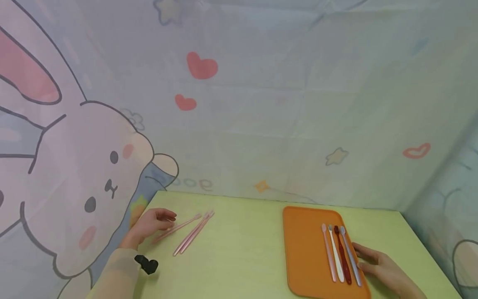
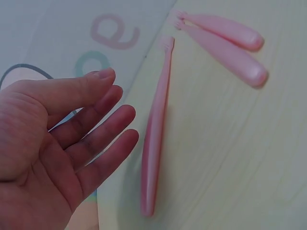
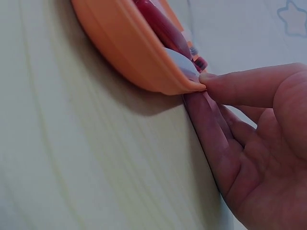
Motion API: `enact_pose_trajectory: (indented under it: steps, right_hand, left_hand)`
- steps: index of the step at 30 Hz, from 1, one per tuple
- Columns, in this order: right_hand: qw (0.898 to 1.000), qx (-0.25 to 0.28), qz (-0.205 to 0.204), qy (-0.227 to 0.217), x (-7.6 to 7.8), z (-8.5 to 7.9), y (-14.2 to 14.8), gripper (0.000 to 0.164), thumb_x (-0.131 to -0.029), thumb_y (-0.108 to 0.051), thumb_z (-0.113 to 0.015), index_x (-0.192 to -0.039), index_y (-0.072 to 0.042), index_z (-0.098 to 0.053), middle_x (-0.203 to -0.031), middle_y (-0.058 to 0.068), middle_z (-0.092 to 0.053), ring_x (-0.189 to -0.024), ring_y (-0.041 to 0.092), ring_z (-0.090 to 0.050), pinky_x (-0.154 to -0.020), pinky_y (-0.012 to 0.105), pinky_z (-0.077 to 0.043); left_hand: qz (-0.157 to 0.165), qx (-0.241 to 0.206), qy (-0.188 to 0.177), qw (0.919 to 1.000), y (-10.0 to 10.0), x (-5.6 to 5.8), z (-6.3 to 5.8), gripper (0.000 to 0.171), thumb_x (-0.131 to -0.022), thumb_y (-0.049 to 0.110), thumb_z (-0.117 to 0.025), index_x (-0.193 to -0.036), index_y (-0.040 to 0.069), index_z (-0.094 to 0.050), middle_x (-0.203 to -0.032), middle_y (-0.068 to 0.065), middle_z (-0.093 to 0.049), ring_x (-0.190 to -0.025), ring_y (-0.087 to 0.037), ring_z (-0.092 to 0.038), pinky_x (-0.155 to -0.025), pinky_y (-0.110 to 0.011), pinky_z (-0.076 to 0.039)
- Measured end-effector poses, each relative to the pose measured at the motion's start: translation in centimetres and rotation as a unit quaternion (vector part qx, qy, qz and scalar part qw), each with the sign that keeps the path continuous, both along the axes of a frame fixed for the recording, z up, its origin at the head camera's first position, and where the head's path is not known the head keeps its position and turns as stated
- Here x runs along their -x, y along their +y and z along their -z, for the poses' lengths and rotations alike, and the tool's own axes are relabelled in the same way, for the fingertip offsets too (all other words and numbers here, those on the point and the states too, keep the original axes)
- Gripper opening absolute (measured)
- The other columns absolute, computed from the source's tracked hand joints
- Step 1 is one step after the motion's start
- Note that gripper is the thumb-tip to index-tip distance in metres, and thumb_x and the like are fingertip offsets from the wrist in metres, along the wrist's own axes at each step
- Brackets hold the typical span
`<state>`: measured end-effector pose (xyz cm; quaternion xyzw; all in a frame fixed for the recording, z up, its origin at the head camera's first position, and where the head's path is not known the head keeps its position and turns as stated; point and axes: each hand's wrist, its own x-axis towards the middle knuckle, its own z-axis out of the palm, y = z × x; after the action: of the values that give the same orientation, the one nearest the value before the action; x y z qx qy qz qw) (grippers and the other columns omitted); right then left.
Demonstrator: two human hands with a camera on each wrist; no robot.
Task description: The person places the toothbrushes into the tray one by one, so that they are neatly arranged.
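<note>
On the left of the table, my left hand [image 1: 152,224] hovers beside a pink toothbrush [image 2: 156,139], its fingers loosely bent and holding nothing. Two more pink toothbrushes [image 1: 194,235] lie close together just right of that one. My right hand [image 1: 386,265] pinches the right rim of an orange tray [image 1: 304,249], thumb on top and fingers underneath, as the right wrist view shows. Side by side on the tray's right half lie a pink toothbrush [image 1: 328,253], a white toothbrush [image 1: 336,254], a dark red toothbrush [image 1: 342,255] and a bluish-lilac toothbrush [image 1: 351,256].
The light yellow-green table [image 1: 242,249] spreads between the loose toothbrushes and the tray. Behind it hangs a pale cloth backdrop [image 1: 261,116] printed with a rabbit, hearts and stars. A small black piece [image 1: 146,264] sits at my left wrist.
</note>
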<state>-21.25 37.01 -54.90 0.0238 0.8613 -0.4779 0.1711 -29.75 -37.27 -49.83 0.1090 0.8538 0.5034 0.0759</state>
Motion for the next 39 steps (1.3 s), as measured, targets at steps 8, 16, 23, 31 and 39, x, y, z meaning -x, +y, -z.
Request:
enact_pose_trajectory:
  steps: [8,16,23,31,39]
  right_hand:
    - [1.0,-0.001,0.002,-0.006,0.1,-0.1,0.1,0.076,-0.106,-0.026,-0.069,-0.163,0.007,-0.031,-0.159,0.032,-0.045,-0.148,0.054,-0.037,-0.112,0.058,-0.045]
    - [1.0,-0.002,0.007,-0.005,0.2,-0.2,0.0,0.08,-0.105,-0.032,-0.07,-0.164,0.006,-0.031,-0.161,0.032,-0.042,-0.149,0.053,-0.035,-0.115,0.066,-0.039]
    - [1.0,-0.014,-0.005,0.008,0.0,-0.1,0.3,0.078,-0.106,-0.032,-0.069,-0.163,0.007,-0.032,-0.16,0.032,-0.043,-0.149,0.053,-0.036,-0.114,0.065,-0.039]
    - [1.0,-0.015,-0.007,0.011,0.0,0.1,0.4,0.079,-0.105,-0.034,-0.07,-0.163,0.006,-0.034,-0.16,0.032,-0.044,-0.148,0.05,-0.039,-0.109,0.05,-0.047]
    - [1.0,-0.01,-0.011,0.016,-0.2,0.0,0.6,0.079,-0.105,-0.033,-0.07,-0.163,0.006,-0.034,-0.161,0.03,-0.043,-0.15,0.05,-0.035,-0.105,0.04,-0.047]
  left_hand:
    - [-0.014,0.013,-0.023,0.9996,-0.4,0.8,0.6,0.035,-0.099,0.003,-0.075,-0.129,-0.012,-0.066,-0.118,-0.025,-0.071,-0.099,-0.028,-0.07,-0.084,-0.043,-0.063]
    - [-0.015,0.048,-0.031,0.9983,0.0,1.5,1.1,0.031,-0.095,0.002,-0.077,-0.124,-0.009,-0.07,-0.109,-0.016,-0.073,-0.091,-0.023,-0.068,-0.077,-0.033,-0.06]
    - [-0.018,0.093,-0.01,0.9954,0.8,1.5,1.1,0.027,-0.089,0.002,-0.082,-0.115,-0.005,-0.075,-0.1,-0.009,-0.075,-0.086,-0.02,-0.065,-0.073,-0.03,-0.056]
    - [-0.029,0.137,0.005,0.9902,1.0,1.3,1.4,0.023,-0.088,0.005,-0.085,-0.109,0.0,-0.079,-0.097,-0.004,-0.074,-0.084,-0.017,-0.064,-0.075,-0.032,-0.054]
    - [-0.035,0.151,-0.001,0.988,1.2,1.3,1.5,0.02,-0.087,0.006,-0.085,-0.106,0.002,-0.081,-0.095,-0.003,-0.075,-0.082,-0.017,-0.062,-0.075,-0.033,-0.052]
